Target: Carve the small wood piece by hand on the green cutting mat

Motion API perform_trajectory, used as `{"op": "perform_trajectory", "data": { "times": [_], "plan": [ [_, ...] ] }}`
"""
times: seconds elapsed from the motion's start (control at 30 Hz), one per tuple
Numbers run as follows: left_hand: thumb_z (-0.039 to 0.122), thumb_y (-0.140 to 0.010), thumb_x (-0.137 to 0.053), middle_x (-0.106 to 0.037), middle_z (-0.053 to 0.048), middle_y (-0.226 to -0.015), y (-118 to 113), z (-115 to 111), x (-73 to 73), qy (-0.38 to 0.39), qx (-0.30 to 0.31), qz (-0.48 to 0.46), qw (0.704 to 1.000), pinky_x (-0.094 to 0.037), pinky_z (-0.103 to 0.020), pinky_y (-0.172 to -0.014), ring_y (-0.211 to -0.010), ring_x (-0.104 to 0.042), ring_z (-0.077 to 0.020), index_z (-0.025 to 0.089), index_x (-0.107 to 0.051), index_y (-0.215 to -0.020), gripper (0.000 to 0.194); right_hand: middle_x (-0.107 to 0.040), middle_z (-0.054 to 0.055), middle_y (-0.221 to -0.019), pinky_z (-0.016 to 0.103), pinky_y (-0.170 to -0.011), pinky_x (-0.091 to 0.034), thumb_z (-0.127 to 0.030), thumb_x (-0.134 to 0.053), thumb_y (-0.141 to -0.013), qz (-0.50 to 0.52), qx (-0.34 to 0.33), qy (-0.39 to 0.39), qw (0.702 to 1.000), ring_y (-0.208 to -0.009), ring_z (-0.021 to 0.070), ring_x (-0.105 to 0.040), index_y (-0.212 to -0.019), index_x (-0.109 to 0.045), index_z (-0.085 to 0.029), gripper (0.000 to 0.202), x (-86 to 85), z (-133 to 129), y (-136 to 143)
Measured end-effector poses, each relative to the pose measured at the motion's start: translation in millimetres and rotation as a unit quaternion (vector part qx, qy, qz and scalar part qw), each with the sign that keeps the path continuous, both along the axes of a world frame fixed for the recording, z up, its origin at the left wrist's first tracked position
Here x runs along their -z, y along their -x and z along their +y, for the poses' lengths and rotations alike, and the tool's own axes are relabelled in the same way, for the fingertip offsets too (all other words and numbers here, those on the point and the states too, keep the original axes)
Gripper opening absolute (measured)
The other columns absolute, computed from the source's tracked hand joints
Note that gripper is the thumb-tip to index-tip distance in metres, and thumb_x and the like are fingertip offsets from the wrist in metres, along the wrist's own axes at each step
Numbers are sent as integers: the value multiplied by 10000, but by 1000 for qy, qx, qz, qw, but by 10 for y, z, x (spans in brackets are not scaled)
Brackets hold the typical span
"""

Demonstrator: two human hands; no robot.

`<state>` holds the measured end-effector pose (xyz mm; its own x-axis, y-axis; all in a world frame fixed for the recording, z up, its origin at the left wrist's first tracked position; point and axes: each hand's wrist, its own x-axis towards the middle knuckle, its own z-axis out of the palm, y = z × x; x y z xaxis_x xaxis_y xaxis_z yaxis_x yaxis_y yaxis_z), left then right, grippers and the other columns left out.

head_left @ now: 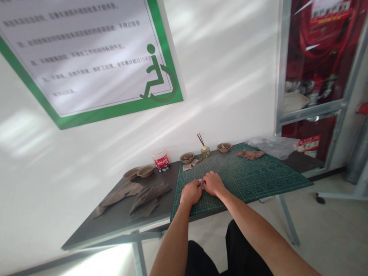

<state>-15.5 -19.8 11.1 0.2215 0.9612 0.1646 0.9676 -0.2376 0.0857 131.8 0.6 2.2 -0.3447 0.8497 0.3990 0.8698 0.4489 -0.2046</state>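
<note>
Both hands meet over a green cutting mat (244, 180) on the table. My left hand (191, 192) has its fingers closed at the left side of a small pale piece (201, 183). From the right, my right hand (212, 183) pinches the same piece. What the piece is made of is too small to tell. Just beyond the hands, small pale squares (187, 167) lie on the mat near a bowl (187, 157) holding small brown bits.
Two bowls (145, 171), a white tub with a red label (161, 160) and brown cloths (148, 199) are on the left. Along the back are a glass bottle with sticks (205, 151) and another bowl (224, 147). A crumpled cloth (251, 154) and clear plastic (276, 145) lie right.
</note>
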Motion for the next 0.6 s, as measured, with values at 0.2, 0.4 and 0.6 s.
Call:
{"op": "perform_trajectory", "data": {
  "times": [0.2,0.4,0.6],
  "plan": [
    [286,-846,-388,-533,-14,-1293,8,17,23,-1,-6,-1,1000,-363,-294,-988,-1199,-468,-183,283,-570,-1176,377,-617,108,-984,327,-807,-332,-267,-348,-903,-13,20,10,1000,-999,224,-451,-885,-658,-173,324,-19,45,15],
    [293,-848,-375,-541,-15,-1283,25,32,40,-9,8,-2,1000,-369,-297,-982,-1182,-482,-183,282,-566,-1181,384,-626,71,-971,316,-801,-335,-288,-409,-874,-16,-29,8,999,-993,216,-455,-893,-666,-204,271,-36,32,-4],
    [293,-849,-379,-535,-4,-1291,-5,-16,-31,5,8,-10,1000,-345,-298,-1008,-1218,-448,-181,291,-561,-1194,390,-627,70,-940,311,-817,-330,-291,-483,-816,-20,-51,6,998,-986,213,-459,-877,-653,-183,210,-30,-6,-16]
  ]
}}
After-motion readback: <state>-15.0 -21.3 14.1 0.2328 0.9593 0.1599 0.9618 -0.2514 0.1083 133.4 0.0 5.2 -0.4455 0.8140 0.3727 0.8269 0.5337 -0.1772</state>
